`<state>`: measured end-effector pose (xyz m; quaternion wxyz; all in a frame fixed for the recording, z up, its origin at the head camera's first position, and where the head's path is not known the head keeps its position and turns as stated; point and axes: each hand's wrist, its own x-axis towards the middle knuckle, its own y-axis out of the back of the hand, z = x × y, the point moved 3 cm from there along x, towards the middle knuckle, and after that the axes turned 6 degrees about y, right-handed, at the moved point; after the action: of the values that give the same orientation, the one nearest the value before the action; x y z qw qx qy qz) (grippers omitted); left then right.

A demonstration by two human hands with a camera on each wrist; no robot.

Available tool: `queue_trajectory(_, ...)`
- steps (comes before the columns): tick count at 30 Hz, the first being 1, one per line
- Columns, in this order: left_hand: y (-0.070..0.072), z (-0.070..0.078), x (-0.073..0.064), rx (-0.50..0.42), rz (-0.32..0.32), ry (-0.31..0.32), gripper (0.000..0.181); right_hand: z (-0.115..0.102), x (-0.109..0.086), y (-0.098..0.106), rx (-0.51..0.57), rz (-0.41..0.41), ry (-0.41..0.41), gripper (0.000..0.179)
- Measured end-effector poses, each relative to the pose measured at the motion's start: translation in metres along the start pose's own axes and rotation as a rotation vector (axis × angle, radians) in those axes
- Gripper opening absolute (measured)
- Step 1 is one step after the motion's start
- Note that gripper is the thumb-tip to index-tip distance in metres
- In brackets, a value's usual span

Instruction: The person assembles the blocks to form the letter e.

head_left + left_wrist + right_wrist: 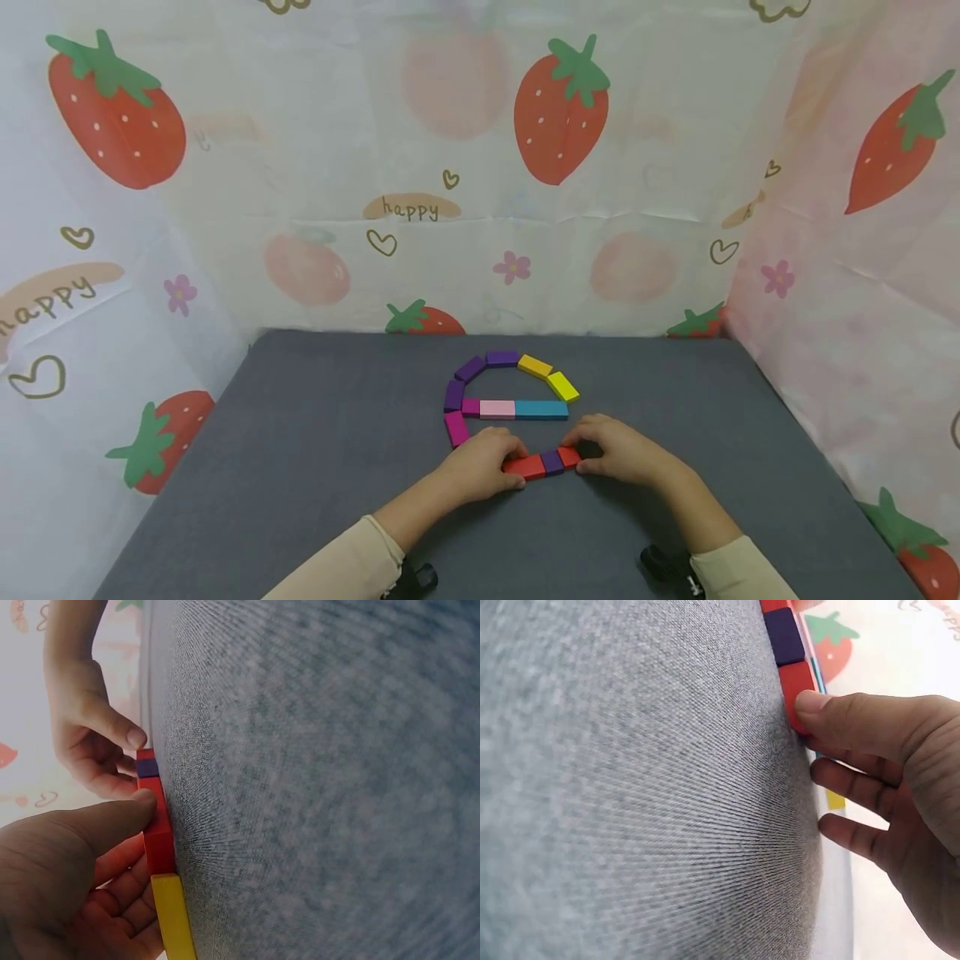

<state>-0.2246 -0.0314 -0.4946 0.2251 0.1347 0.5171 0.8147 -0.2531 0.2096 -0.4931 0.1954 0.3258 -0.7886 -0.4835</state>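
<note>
On the grey cloth, a row of blocks runs between my hands. My left hand [480, 462] pinches the longer red block [527, 467] at the row's left end as seen from the head. A purple block [552, 462] lies in the middle, against a shorter red block [570, 457]. My right hand [618, 450] pinches that shorter block between thumb and fingers. In the left wrist view, a yellow block [174, 919] adjoins the longer red one beside my left fingers; the hand hides it from the head view.
Behind my hands, purple blocks [470, 368] and yellow blocks [562, 387] form a curve. A pink block [497, 409] and a blue block [542, 410] make a straight bar inside it. A magenta block [457, 429] slants toward my left hand. Printed sheets [330, 167] surround the table [337, 392].
</note>
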Motion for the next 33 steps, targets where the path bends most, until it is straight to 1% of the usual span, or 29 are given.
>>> queue_trajectory(2, 0.0, -0.001, 0.001, -0.004, -0.004, 0.002, 0.032, -0.001, 0.0, -0.001, 0.0, 0.004, -0.008, 0.032)
queue_trajectory(7, 0.001, -0.004, 0.001, -0.04, -0.013, 0.009, 0.032, -0.004, -0.002, -0.002, -0.028, 0.026, 0.011, 0.032)
queue_trajectory(12, 0.007, -0.008, -0.003, -0.074, -0.007, 0.02, 0.034, -0.006, -0.007, -0.001, -0.085, 0.08, 0.044, 0.033)
queue_trajectory(15, 0.017, -0.009, -0.009, -0.092, -0.001, 0.022, 0.035, -0.008, -0.012, 0.002, -0.107, 0.111, 0.046, 0.033)
queue_trajectory(22, 0.039, -0.013, -0.024, -0.111, 0.012, 0.054, 0.037, -0.014, -0.025, 0.014, -0.166, 0.184, 0.054, 0.032)
queue_trajectory(25, 0.047, -0.016, -0.032, -0.103, 0.03, 0.045, 0.034, -0.016, -0.03, 0.019, -0.188, 0.216, 0.067, 0.032)
queue_trajectory(28, 0.053, -0.022, -0.039, -0.09, 0.049, 0.033, 0.033, -0.019, -0.035, 0.023, -0.204, 0.243, 0.078, 0.031)
queue_trajectory(33, 0.057, -0.033, -0.049, -0.062, 0.068, 0.03, 0.033, -0.024, -0.044, 0.028, -0.239, 0.294, 0.103, 0.029)
